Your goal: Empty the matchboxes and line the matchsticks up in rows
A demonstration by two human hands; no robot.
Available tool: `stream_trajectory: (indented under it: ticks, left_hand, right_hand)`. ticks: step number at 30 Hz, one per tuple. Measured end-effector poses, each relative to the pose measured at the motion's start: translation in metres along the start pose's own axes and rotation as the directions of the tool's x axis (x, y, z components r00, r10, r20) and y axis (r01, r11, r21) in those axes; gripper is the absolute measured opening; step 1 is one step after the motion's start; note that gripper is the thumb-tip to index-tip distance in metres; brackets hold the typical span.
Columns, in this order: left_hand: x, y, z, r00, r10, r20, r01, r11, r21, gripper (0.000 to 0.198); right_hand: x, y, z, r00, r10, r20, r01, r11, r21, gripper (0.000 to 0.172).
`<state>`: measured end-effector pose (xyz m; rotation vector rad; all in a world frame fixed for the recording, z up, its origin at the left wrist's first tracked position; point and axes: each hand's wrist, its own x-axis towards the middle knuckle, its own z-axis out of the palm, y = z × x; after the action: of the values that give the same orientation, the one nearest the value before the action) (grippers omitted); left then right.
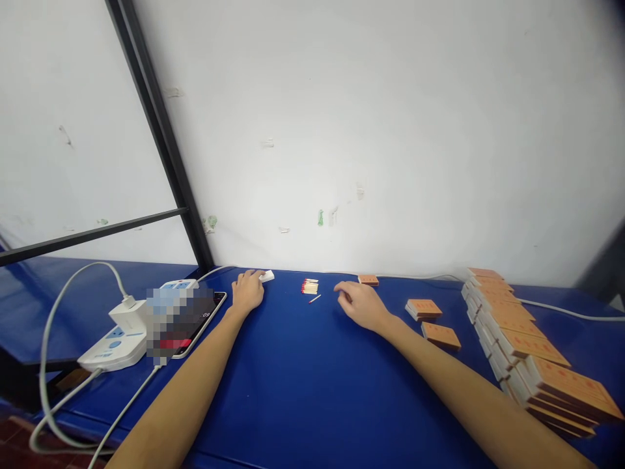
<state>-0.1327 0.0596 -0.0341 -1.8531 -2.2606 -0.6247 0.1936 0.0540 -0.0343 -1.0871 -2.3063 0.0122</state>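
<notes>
The person's left hand [248,291] has its fingertips at a small white piece [267,276] on the far side of the blue table [293,384]; whether it grips cannot be told. The right hand [360,304] is loosely curled, contents unclear, right of a row of matches [310,286] and one nearer loose match [315,299]. Stacked orange boxes [517,326] stand at right.

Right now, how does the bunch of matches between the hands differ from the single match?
The bunch of matches has several sticks lying close together; the single match lies apart from them. The bunch's sticks run roughly straight across the view, while the single match slants, its head toward the lower left. The single match is nearer the person than the bunch. Both show red heads and pale sticks.
</notes>
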Motion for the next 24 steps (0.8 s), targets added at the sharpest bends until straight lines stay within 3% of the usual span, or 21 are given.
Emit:
stream_trajectory:
  ticks: [4, 8, 13, 18, 22, 24]
  left_hand:
    - [-0.003, 0.009, -0.002, 0.993, 0.066, -0.102, -0.07, 0.997, -0.035, 0.049]
    - [-0.007, 0.026, -0.002, 0.975, 0.217, -0.048, -0.22, 0.972, -0.086, 0.044]
    - [-0.011, 0.035, 0.007, 0.985, 0.171, 0.024, -0.17, 0.984, -0.059, 0.041]
    - [-0.013, 0.033, 0.008, 0.994, 0.111, -0.007, -0.112, 0.992, -0.054, 0.041]
    - [-0.02, 0.043, 0.001, 0.939, 0.313, -0.139, -0.333, 0.931, -0.15, 0.036]
    - [-0.026, 0.052, -0.002, 0.891, 0.436, -0.126, -0.454, 0.869, -0.199, 0.035]
  right_hand:
    - [0.001, -0.029, 0.0, 0.991, -0.002, 0.136, -0.001, 1.0, 0.023, 0.031]
    - [-0.001, -0.036, 0.003, 0.983, -0.006, 0.186, 0.003, 1.0, 0.016, 0.038]
    - [-0.004, -0.035, 0.005, 0.985, 0.103, 0.135, -0.105, 0.994, 0.011, 0.036]
    - [-0.004, -0.034, 0.005, 0.995, -0.055, 0.084, 0.047, 0.994, 0.096, 0.034]
    - [-0.004, -0.03, 0.008, 0.986, -0.092, 0.137, 0.08, 0.992, 0.093, 0.041]
    - [-0.003, -0.029, 0.009, 0.98, -0.093, 0.176, 0.081, 0.994, 0.075, 0.044]
